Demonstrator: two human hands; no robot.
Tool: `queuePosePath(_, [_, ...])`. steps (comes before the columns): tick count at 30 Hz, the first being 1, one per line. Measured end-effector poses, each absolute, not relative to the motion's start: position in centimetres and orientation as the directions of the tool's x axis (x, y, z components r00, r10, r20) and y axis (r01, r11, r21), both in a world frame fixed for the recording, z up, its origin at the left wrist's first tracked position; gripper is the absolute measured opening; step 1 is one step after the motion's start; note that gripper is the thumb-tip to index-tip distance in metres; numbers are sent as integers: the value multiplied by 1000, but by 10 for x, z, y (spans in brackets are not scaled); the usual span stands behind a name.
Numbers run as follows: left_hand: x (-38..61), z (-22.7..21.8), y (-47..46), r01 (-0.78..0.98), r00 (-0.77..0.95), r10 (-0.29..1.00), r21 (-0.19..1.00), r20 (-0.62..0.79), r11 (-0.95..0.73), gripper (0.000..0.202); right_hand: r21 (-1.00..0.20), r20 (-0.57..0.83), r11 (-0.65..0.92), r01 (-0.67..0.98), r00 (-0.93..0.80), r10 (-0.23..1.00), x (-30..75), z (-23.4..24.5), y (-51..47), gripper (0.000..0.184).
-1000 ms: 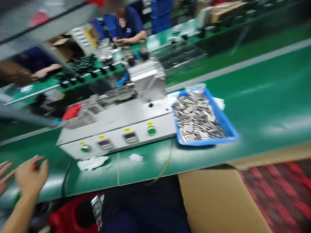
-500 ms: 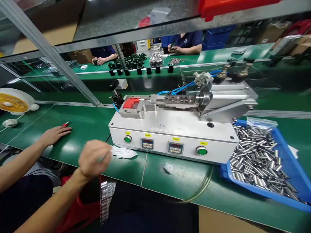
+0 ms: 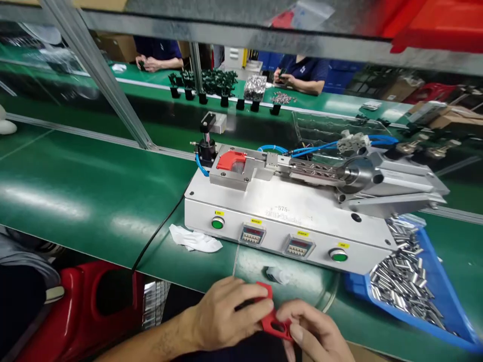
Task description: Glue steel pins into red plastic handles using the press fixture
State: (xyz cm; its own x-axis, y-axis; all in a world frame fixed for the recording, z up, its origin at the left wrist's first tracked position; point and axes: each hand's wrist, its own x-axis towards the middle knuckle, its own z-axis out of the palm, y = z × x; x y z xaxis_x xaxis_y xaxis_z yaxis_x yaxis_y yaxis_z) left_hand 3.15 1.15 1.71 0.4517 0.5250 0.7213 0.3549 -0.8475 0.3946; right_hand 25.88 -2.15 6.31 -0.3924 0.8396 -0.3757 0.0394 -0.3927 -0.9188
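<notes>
Low at the bench's front edge, my left hand (image 3: 236, 311) grips a red plastic part (image 3: 273, 322) between thumb and fingers. My right hand (image 3: 315, 327) pinches the other end of this part, which has a rounded hole. Beyond both hands stands a silver bench machine (image 3: 290, 216) with green buttons and two small counters. A similar red piece (image 3: 231, 161) lies in the metal nest at the machine's left end. Just past my fingers is a small crumpled whitish thing (image 3: 278, 274), too blurred to name.
A blue bin (image 3: 449, 281) of metal tubes stands to the right. White cloth (image 3: 196, 239) and a black cable (image 3: 158, 229) lie to the left. A red stool (image 3: 71, 301) and part of a person are at lower left. Co-workers (image 3: 302, 73) sit across, beyond a metal post (image 3: 101, 75).
Earlier, one blurred hand was raised and another lay by a small red thing at the left. Now both my hands hold a red part in front. The view has swung.
</notes>
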Motion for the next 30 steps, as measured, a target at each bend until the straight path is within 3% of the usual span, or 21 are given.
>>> queuePosePath(3, [18, 10, 5, 348, 416, 593, 482, 689, -804, 21, -982, -175, -136, 129, -383, 907, 249, 60, -28, 28])
queuePosePath(6, [12, 2, -6, 255, 306, 782, 744, 543, -617, 16, -911, 226, 239, 336, -77, 971, 252, 53, -35, 29])
queuePosePath(8, [11, -1, -13, 169, 242, 917, 917, 317, -362, 21, -833, 369, 259, 489, 142, 919, 254, 43, -33, 38])
queuePosePath(11, [10, -3, -16, 26, 211, 977, 1000, -12, 7, 33, -794, 265, 93, 601, 205, 942, 251, 20, -20, 45])
queuePosePath(14, [9, -1, -15, -93, 202, 970, 983, -134, 156, 37, -763, 223, 99, 639, 115, 968, 242, 2, -8, 27])
queuePosePath(20, [2, 5, -15, -146, 147, 968, 964, -201, 222, 35, -929, 110, 82, 361, 57, 992, 234, 23, -11, 19])
queuePosePath(27, [3, 6, -17, -137, 106, 983, 976, -153, 167, 38, -873, 277, 240, 425, 27, 961, 226, 49, -11, 15])
queuePosePath(30, [4, 6, -18, -122, 112, 983, 980, -144, 158, 38, -864, 278, 245, 440, 10, 961, 223, 49, -11, 12])
